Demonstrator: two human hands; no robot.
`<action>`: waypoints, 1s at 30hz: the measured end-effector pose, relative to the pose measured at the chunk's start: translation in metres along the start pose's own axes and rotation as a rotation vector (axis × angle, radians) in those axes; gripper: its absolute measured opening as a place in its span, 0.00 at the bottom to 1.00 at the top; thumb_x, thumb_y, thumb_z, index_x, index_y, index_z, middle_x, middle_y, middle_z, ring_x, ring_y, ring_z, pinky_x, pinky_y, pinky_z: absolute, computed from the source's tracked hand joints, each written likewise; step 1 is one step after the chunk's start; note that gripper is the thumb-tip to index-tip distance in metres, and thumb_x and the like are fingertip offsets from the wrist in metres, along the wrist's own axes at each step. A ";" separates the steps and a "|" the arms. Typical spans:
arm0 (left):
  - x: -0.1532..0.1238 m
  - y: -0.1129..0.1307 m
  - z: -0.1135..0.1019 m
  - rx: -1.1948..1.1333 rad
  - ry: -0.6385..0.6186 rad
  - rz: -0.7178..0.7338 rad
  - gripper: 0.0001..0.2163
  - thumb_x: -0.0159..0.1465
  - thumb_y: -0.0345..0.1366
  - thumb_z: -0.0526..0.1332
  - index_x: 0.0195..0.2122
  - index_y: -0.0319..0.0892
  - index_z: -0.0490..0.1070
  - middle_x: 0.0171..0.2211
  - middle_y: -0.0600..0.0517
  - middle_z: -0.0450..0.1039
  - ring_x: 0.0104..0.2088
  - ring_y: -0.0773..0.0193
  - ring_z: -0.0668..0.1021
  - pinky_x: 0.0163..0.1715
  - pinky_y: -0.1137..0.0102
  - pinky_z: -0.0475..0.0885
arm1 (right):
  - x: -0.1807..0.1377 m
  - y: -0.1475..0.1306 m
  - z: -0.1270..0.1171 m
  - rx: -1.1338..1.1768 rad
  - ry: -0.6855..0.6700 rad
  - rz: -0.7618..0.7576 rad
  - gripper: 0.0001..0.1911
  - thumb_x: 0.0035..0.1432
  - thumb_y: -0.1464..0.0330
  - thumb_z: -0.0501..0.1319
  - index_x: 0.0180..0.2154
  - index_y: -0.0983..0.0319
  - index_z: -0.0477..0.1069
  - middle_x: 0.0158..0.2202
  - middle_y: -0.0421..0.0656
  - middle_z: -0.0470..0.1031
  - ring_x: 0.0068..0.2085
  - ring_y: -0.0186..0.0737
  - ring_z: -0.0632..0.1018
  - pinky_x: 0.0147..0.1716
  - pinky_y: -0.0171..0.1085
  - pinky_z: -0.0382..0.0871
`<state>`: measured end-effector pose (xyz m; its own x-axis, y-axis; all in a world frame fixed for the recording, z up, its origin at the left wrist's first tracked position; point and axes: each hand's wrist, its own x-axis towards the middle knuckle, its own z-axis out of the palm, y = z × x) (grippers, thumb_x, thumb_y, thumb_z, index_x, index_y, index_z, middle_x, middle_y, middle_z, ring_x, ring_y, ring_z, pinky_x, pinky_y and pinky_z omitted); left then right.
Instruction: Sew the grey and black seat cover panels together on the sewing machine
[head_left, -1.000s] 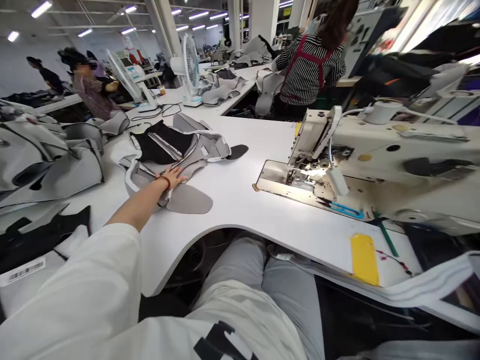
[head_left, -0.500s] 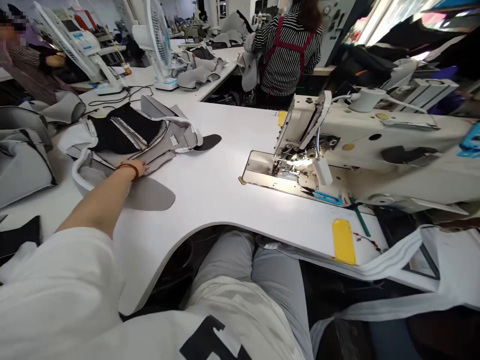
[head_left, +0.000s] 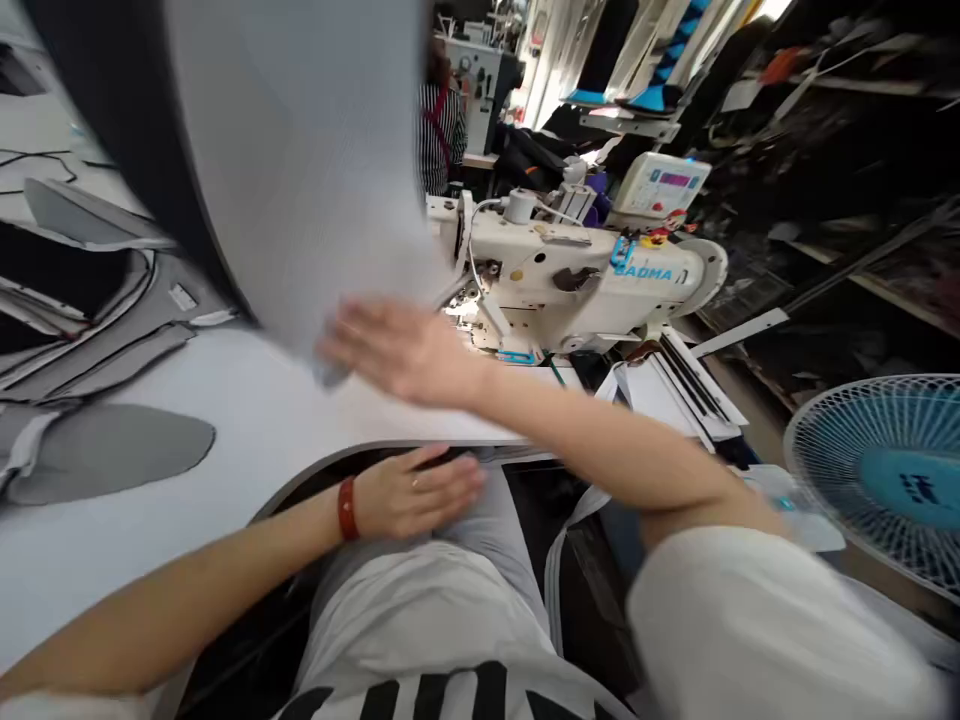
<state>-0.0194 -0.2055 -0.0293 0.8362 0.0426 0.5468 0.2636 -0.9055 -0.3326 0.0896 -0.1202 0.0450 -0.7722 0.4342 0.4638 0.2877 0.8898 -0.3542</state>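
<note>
A large light-grey fabric panel [head_left: 300, 150] with a black edge stands raised close in front of me, blurred by motion. At its lower end is my right hand [head_left: 397, 350], the smeared fingers pressed together on the panel and the thumb hidden. My left hand [head_left: 416, 490], with a red band at the wrist, is held above my lap with its fingers stretched out and nothing in it. To the left, a sewn grey-and-black fabric piece [head_left: 97, 370] lies on the white table [head_left: 277, 400], a rounded grey flap [head_left: 120, 450] spread in front of it.
The sewing machine [head_left: 540, 270] stands behind my right hand, blue thread snips [head_left: 516, 357] lying by its bed. A control box [head_left: 664, 187] sits behind it. At the right is a fan [head_left: 900, 480]; a person in stripes [head_left: 442, 130] is farther back.
My left hand has left the fabric piece and come back over my lap. My right hand has come into view at the grey panel, which now rises before me. The view has turned right.
</note>
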 end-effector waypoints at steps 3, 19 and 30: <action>-0.035 0.018 -0.010 0.074 -0.116 -0.172 0.18 0.67 0.28 0.54 0.56 0.47 0.71 0.64 0.53 0.65 0.66 0.59 0.63 0.67 0.59 0.56 | -0.040 0.018 0.033 -0.168 -0.313 -0.228 0.12 0.67 0.72 0.56 0.49 0.62 0.74 0.53 0.43 0.76 0.58 0.41 0.72 0.56 0.42 0.67; -0.042 -0.038 0.054 -0.019 -0.220 -0.378 0.21 0.63 0.21 0.52 0.51 0.46 0.75 0.52 0.50 0.76 0.52 0.58 0.74 0.48 0.63 0.71 | -0.211 0.143 -0.072 -0.211 0.097 1.262 0.07 0.47 0.74 0.57 0.24 0.60 0.72 0.24 0.43 0.73 0.29 0.42 0.74 0.32 0.39 0.67; -0.041 -0.044 0.052 -0.087 -0.324 -0.458 0.18 0.65 0.26 0.56 0.53 0.52 0.72 0.49 0.50 0.74 0.46 0.61 0.72 0.41 0.65 0.66 | -0.122 0.075 0.025 0.451 0.472 0.805 0.16 0.62 0.56 0.60 0.27 0.58 0.68 0.22 0.36 0.66 0.26 0.35 0.70 0.32 0.36 0.67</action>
<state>-0.0405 -0.1451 -0.0774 0.7547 0.5540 0.3515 0.6046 -0.7952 -0.0448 0.1913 -0.1104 -0.0588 -0.1165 0.9745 0.1915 0.3068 0.2187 -0.9263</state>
